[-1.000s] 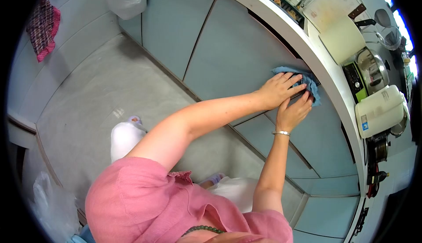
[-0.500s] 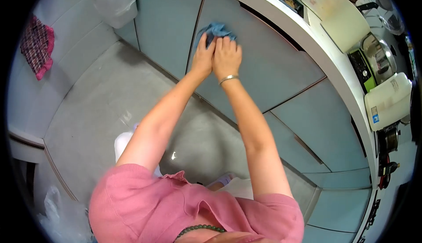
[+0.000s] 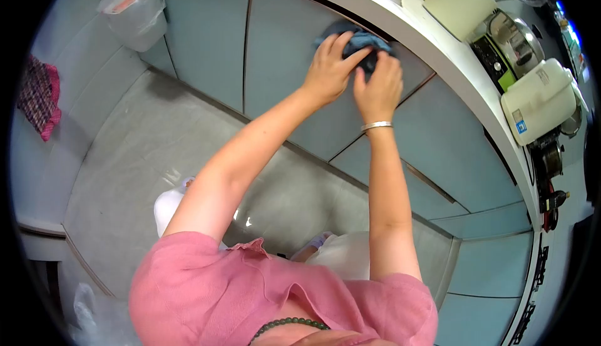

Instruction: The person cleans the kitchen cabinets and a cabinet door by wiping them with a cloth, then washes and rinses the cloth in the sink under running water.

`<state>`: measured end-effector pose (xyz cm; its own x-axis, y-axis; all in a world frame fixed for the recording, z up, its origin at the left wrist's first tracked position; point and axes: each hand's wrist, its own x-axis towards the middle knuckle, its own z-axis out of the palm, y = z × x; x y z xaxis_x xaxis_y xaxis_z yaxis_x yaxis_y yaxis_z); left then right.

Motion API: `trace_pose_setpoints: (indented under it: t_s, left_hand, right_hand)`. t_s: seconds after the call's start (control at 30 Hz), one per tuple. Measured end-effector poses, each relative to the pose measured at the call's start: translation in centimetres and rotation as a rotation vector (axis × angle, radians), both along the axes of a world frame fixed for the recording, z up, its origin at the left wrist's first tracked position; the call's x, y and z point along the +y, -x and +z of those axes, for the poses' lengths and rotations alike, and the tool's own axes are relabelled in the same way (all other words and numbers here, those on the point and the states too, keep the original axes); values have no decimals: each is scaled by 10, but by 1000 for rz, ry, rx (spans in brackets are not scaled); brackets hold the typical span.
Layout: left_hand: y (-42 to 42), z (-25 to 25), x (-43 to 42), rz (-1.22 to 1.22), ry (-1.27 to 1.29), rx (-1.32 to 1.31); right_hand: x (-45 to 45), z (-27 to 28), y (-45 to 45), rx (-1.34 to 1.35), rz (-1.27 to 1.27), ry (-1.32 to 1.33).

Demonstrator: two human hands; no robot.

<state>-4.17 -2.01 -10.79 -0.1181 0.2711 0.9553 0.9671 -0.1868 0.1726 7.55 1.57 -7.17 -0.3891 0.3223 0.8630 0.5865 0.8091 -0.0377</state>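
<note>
A crumpled blue cloth (image 3: pixel 368 40) lies against the upper part of a grey-blue cabinet door (image 3: pixel 294 64), close to the dark handle slot under the countertop. My left hand (image 3: pixel 330 71) grips the cloth's left side, with its thumb reaching across toward the right. On the lower right side, my right hand (image 3: pixel 379 86) has its fingers bent onto the same cloth, and a silver bangle circles that wrist. The hands are apart from each other at the palms. Part of the cloth is hidden behind the fingers.
The white countertop (image 3: pixel 460 61) curves above the doors, carrying a cutting board (image 3: pixel 460 5), a steel pot (image 3: pixel 516 39) and a cream container (image 3: pixel 539 103). A lined waste bin (image 3: pixel 134 17) hangs at upper left. Grey floor (image 3: pixel 138 152) lies below.
Both hands and the blue cloth have moved right and up the door toward the handle slot. My hands have spread farther apart, and the view has shifted to the right.
</note>
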Motion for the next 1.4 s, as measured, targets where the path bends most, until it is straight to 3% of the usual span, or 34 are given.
trace_pose_setpoints:
  t_s: [0.1, 0.17, 0.3, 0.37, 0.43, 0.47, 0.57, 0.67, 0.77, 0.83, 0.9, 0.93, 1.03, 1.13, 1.23, 1.33, 1.37, 1.4]
  left_hand:
    - [-33, 19, 10, -123, 76, 55]
    - [-58, -4, 22, -95, 39, 211]
    - [-83, -71, 18, -154, 239, 167]
    - [-83, -134, 4, -107, 360, 110]
    - [-72, -184, -17, -70, 645, 108]
    - [-69, -185, -21, -56, 643, 96]
    - [-42, -173, -32, -104, 756, 41]
    - [-22, -133, -28, -173, 351, -169]
    - [14, -95, -12, -11, 168, -267]
    - [47, -65, -7, 67, 80, -276]
    - [82, -28, -7, 65, -57, -294]
    - [97, -17, -5, 87, -149, -299]
    - [138, -12, -13, 150, -76, -197]
    - [147, -59, -21, 176, -26, -319]
    - [130, -156, -25, 161, 193, -641]
    - [93, -265, -25, 32, 498, -890]
    - [72, -278, -33, -164, 536, -1102]
    - [63, -314, -25, -120, 648, -993]
  right_hand:
    - [16, 6, -31, 83, -99, -43]
    - [21, -18, -50, 144, -135, -79]
    - [24, -93, -72, 23, -294, 207]
    - [12, -125, -72, -233, -313, 282]
    - [7, -169, -72, -360, -176, 440]
    - [6, -178, -74, -370, -161, 434]
    - [8, -179, -49, -344, -104, 644]
    - [3, -125, -11, -89, 63, 626]
    - [-10, -72, 40, 54, 170, 605]
    - [-7, -51, 76, 136, 384, 316]
    - [-7, -23, 111, 70, 338, -43]
    - [-10, -8, 125, 61, 315, -149]
    - [-8, 4, 167, -18, 287, -286]
    - [-5, -32, 191, -220, 280, -323]
    - [-8, -107, 195, -536, 296, -305]
    - [-8, -199, 163, -715, 336, -131]
    - [-9, -223, 148, -794, 329, -30]
    - [-9, -242, 128, -816, 309, 62]
